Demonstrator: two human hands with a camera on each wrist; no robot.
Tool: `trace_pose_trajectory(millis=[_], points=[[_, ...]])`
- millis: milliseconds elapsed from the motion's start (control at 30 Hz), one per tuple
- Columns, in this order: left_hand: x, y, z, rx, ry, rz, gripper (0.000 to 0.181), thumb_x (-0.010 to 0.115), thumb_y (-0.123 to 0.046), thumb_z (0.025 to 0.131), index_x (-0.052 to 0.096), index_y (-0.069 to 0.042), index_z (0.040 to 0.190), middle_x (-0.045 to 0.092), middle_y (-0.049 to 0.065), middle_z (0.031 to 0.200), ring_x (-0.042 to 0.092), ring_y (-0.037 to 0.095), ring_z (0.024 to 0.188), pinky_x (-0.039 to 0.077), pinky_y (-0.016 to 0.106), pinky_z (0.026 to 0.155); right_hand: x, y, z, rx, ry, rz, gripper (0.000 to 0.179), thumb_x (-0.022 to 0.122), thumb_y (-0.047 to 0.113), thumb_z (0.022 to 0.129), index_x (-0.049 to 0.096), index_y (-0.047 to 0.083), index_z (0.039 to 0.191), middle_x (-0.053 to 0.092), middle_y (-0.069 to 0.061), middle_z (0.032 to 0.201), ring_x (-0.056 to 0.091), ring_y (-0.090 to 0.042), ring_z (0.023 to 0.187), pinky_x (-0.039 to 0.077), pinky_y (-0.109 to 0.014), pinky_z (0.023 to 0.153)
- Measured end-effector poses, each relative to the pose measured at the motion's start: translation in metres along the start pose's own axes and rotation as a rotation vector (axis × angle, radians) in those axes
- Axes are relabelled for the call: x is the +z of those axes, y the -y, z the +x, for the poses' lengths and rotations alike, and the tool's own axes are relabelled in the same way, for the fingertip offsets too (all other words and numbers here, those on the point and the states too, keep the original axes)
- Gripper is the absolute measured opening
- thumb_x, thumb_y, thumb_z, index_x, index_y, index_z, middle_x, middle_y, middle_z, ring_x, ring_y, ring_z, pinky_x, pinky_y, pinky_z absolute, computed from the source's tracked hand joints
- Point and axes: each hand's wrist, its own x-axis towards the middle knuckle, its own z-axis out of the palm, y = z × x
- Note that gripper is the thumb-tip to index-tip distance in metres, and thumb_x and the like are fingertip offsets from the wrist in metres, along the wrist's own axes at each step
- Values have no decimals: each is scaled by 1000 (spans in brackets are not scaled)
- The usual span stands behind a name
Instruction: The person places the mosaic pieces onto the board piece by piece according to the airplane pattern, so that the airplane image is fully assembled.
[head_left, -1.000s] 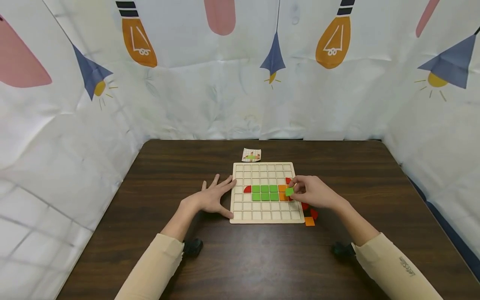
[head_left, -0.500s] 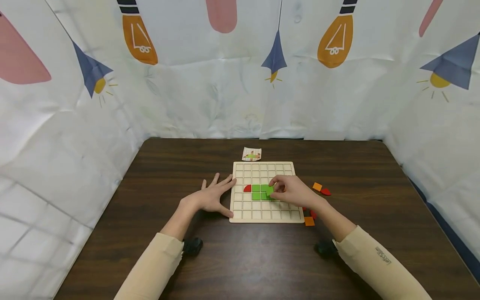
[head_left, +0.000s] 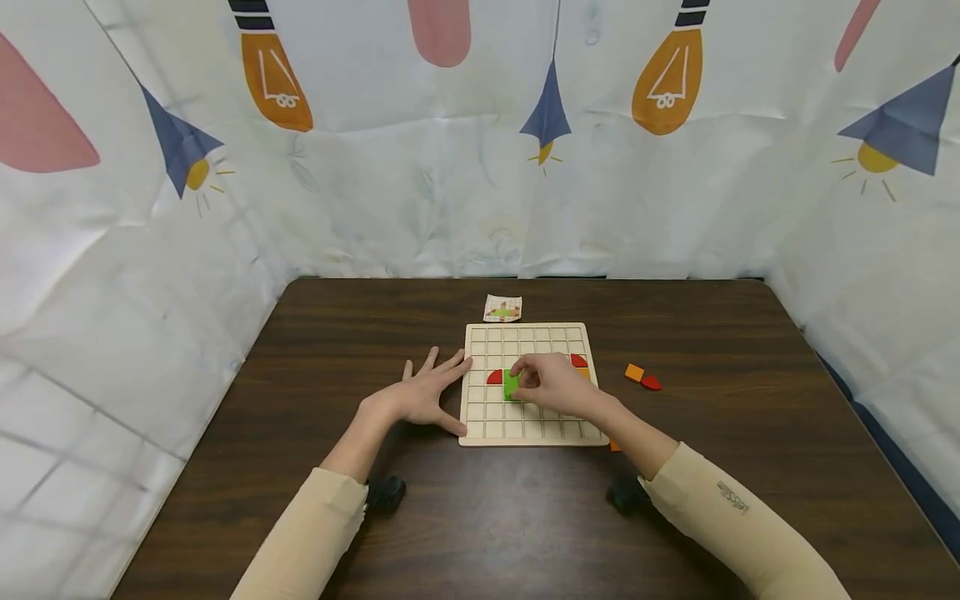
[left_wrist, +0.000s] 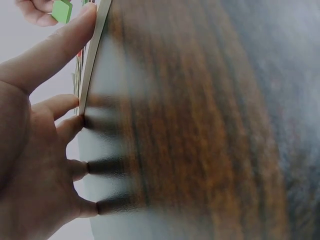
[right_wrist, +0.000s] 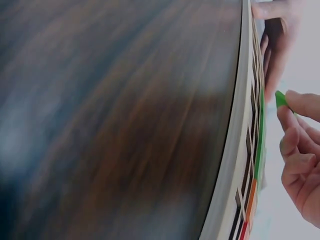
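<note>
My right hand (head_left: 553,385) pinches a green square tile (right_wrist: 280,99) between thumb and fingertip, held just above the gridded wooden board (head_left: 525,431). In the left wrist view the same tile (left_wrist: 62,11) stands clear of the surface. The hand covers most of the green tiles lying in the grid. Left of it a red quarter-round tile (head_left: 495,377) sits in a cell. Another red quarter-round tile (head_left: 579,361) and part of an orange tile (head_left: 583,373) show at the grid's right side. My left hand (head_left: 422,397), fingers spread, rests against the board's left edge.
Behind the board lies a small picture card (head_left: 503,308). On the dark wooden table (head_left: 360,321), right of the board, are a loose orange square (head_left: 634,372) and a red piece (head_left: 652,383). Another orange square (head_left: 616,446) peeks out beneath the right forearm.
My right hand has carried the green tile leftward, from the board's right side across the row of green tiles to their left end. The left hand has stayed at the board's edge.
</note>
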Motion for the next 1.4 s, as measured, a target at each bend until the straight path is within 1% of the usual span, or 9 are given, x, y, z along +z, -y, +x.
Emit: trace_pose_trajectory(millis=[200, 367, 633, 867, 1067, 1267, 1400], points=[[0, 1, 0, 0, 3, -2, 117, 85, -55, 81, 15, -21, 167, 1, 3, 172, -15, 40, 154, -10, 74, 112, 8, 5, 7, 0, -5, -15, 26, 85, 16, 87, 72, 6, 108, 66, 7, 80, 60, -10, 70, 52, -30, 67], [0, 1, 0, 0, 1, 6, 117, 85, -56, 80, 14, -21, 167, 1, 3, 172, -14, 40, 154, -9, 74, 112, 14, 11, 11, 2, -5, -48, 26, 86, 16, 86, 73, 6, 106, 65, 8, 76, 59, -9, 68, 52, -29, 69], [0, 2, 0, 7, 2, 7, 118, 84, -57, 80, 13, -21, 168, 0, 3, 172, -15, 41, 154, -10, 74, 112, 20, 18, 16, 46, 2, -104, 25, 85, 18, 88, 73, 7, 106, 63, 9, 73, 57, -10, 66, 51, -31, 71], [-1, 0, -1, 7, 4, -4, 117, 84, -55, 81, 14, -21, 167, 0, 4, 172, -14, 41, 154, -10, 74, 112, 24, 18, 21, 8, 6, -142, 23, 84, 17, 87, 73, 8, 105, 62, 10, 70, 57, -8, 64, 51, -30, 70], [-1, 1, -1, 5, 3, -6, 117, 84, -55, 81, 14, -21, 167, 0, 3, 172, -14, 40, 154, -10, 73, 113, 26, 18, 23, 15, 11, -174, 21, 84, 17, 86, 72, 11, 103, 60, 10, 68, 56, -8, 62, 50, -28, 66], [0, 1, 0, 4, 2, -6, 117, 84, -55, 81, 14, -22, 167, 0, 3, 172, -14, 40, 154, -10, 73, 113, 24, 16, 20, 27, 26, -141, 29, 85, 18, 86, 69, 10, 109, 61, 7, 70, 56, -11, 64, 50, -31, 67], [-1, 1, 0, 5, 0, -8, 117, 85, -54, 80, 15, -21, 167, 1, 3, 172, -14, 41, 154, -10, 73, 112, 19, 13, 14, 33, 24, -121, 34, 86, 20, 86, 68, 9, 113, 61, 7, 72, 56, -10, 64, 50, -31, 67]])
